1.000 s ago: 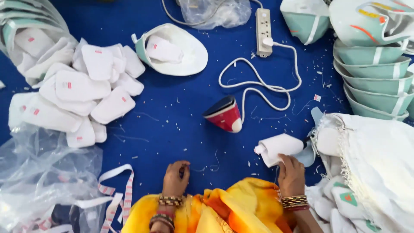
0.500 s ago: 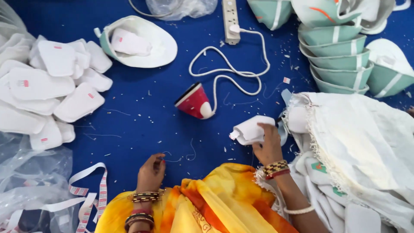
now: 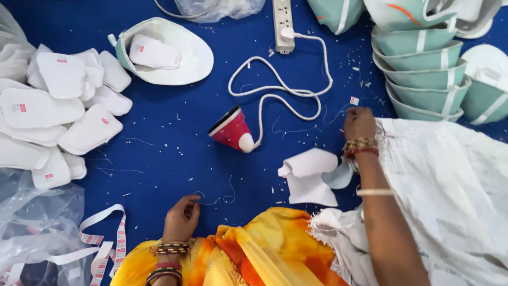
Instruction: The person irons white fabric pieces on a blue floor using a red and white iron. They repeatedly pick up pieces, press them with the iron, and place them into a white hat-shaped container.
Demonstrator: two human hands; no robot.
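Head view: right hand (image 3: 360, 123) nears small white label (image 3: 354, 100), perhaps red-marked.

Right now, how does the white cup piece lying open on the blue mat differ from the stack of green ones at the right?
The open cup piece lies alone with its white inside up and a white pad in it; the green stack is several nested together, showing green outsides with white stripes. The open piece sits far from the right hand; the stack lies just beyond that hand. Both have green edges and rest on the blue mat.
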